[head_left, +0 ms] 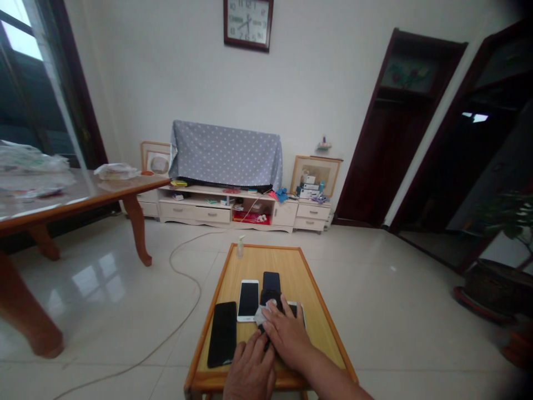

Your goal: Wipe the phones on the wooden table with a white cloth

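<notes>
White tissue (260,316), held under the right hand's (287,333) extended fingers, apparently for flat pressure on the dark smartphone (265,298) beneath; left hand (250,361), loosely curled nearer, perhaps bracing, grip hidden. White-framed smartphone (249,300), black smartphone (222,333): left of hands.
</notes>
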Tool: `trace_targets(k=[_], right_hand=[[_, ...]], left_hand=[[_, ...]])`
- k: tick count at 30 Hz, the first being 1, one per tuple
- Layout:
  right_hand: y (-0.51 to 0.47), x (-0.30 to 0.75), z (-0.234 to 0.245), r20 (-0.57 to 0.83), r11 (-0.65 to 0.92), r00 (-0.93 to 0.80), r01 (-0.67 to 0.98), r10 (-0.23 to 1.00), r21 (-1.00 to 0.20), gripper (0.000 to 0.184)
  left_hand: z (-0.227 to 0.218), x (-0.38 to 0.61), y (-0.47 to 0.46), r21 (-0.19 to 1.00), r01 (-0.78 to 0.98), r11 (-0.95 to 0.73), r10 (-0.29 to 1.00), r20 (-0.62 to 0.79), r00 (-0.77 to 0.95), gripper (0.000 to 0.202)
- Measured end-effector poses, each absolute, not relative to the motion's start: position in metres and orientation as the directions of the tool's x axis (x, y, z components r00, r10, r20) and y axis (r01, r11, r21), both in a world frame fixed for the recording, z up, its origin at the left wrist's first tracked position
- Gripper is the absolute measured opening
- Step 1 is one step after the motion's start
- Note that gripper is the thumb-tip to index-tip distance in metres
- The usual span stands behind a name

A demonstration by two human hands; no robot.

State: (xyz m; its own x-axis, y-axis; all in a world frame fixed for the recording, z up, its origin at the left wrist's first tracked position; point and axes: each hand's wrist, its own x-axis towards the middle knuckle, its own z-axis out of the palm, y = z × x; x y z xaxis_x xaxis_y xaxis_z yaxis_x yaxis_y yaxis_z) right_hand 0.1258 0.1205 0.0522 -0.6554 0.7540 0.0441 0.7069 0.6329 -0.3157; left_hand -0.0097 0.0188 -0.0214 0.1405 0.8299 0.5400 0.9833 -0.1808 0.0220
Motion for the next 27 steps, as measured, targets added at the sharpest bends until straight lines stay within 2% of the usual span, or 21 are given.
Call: trace_targets(k=[5,10,13,21,27], right_hand=[[0.1,0.145,0.041,0.06,0.655,-0.679,0.677,0.732,-0.335,0.051],[0.139,0.114,0.059,0.007,0.59,-0.614,0.757,0.79,-0.281,0.052],[0.152,0.094,0.07,0.005,0.551,-0.575,0.781,0.818,-0.293,0.054],[0.104,0.137,0.047,0.037,0.656,-0.688,0.674,0.725,-0.339,0.052],[0.131,0.15,0.047,0.008,0.576,-0.599,0.767,0.801,-0.282,0.05]], left_hand=[[-0.023,-0.011,0.019,0.05,0.981,-0.185,0.842,0.523,0.132,0.043],[-0.016,-0.01,0.016,-0.016,0.984,-0.176,0.823,0.546,0.156,0.042],[-0.014,-0.009,0.015,-0.035,0.984,-0.175,0.816,0.554,0.165,0.039],[-0.023,-0.011,0.017,0.047,0.982,-0.185,0.83,0.542,0.13,0.039],[-0.022,-0.011,0.016,0.014,0.984,-0.178,0.804,0.578,0.137,0.038]])
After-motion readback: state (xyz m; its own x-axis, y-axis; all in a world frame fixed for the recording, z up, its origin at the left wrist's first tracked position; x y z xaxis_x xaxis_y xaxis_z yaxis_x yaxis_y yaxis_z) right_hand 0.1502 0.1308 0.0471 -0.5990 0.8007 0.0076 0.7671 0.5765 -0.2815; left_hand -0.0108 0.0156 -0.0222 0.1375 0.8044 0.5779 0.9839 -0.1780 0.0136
